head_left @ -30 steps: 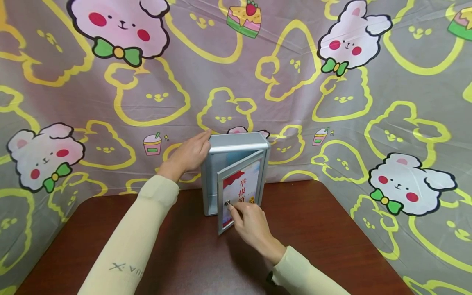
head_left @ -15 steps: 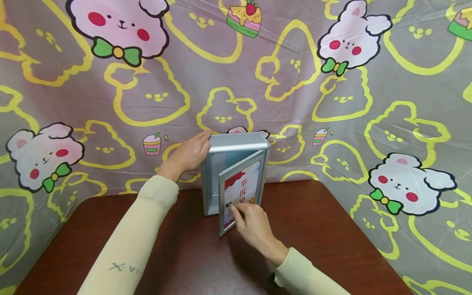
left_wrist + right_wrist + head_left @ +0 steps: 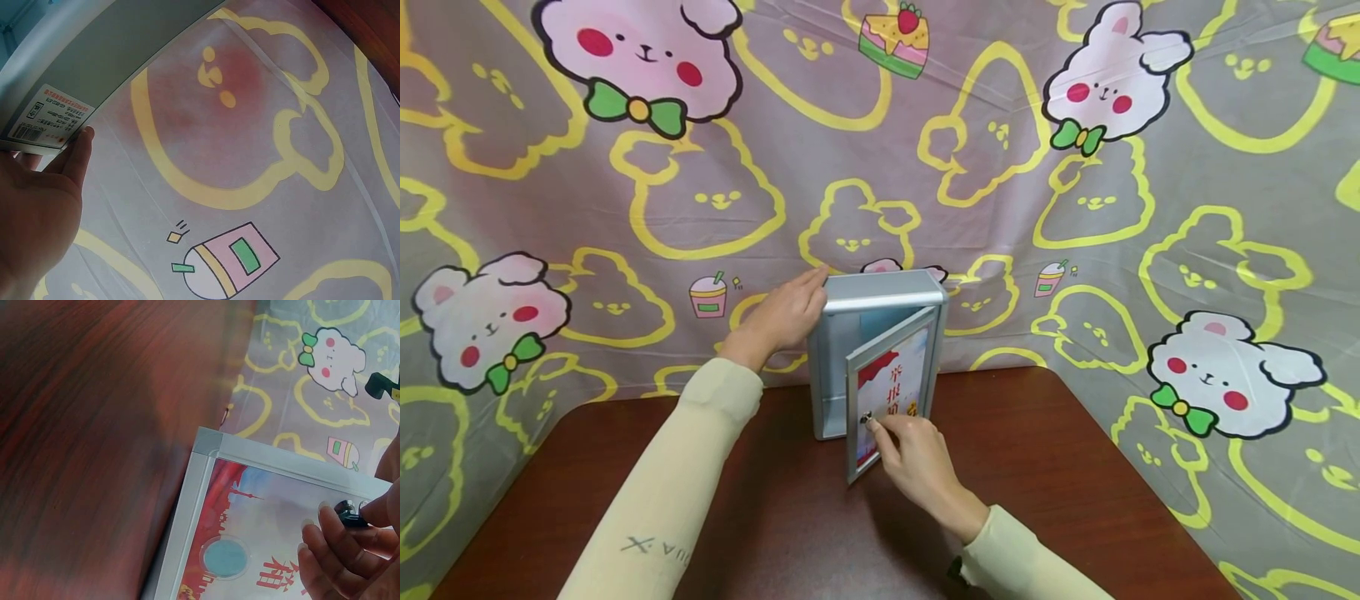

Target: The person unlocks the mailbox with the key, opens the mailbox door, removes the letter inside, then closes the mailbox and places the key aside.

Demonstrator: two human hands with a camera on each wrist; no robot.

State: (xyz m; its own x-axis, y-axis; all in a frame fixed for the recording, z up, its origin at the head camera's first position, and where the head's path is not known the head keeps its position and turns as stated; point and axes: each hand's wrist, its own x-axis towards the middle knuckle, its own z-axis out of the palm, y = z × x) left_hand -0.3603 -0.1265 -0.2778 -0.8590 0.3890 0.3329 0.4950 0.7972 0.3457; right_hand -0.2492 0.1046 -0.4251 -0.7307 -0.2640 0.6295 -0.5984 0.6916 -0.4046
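Observation:
A silver metal box point(image 3: 887, 285) stands upright on the table, its hinged door point(image 3: 891, 379) swung partly outward from the right side. Red Chinese characters and a red city print cover the door's front panel. My left hand point(image 3: 778, 317) rests at the box's top left corner, fingers extended along its edge. In the left wrist view, its fingertips reach the box side beside a barcode label point(image 3: 50, 115). My right hand point(image 3: 917, 462) pinches a small key with a black head point(image 3: 351, 519) at the door's lock, near the free edge. The remaining fingers lie close over the panel.
The dark brown wooden table point(image 3: 760, 533) has rounded far corners. A cloth with printed cartoon animals point(image 3: 985, 208) hangs close behind the box and along both sides. A round blue-green window point(image 3: 225, 557) sits in the door panel.
The door's free edge has shifted slightly right and toward me, opening a little wider, with my right hand moving along at the lock. My left hand stays at the box corner.

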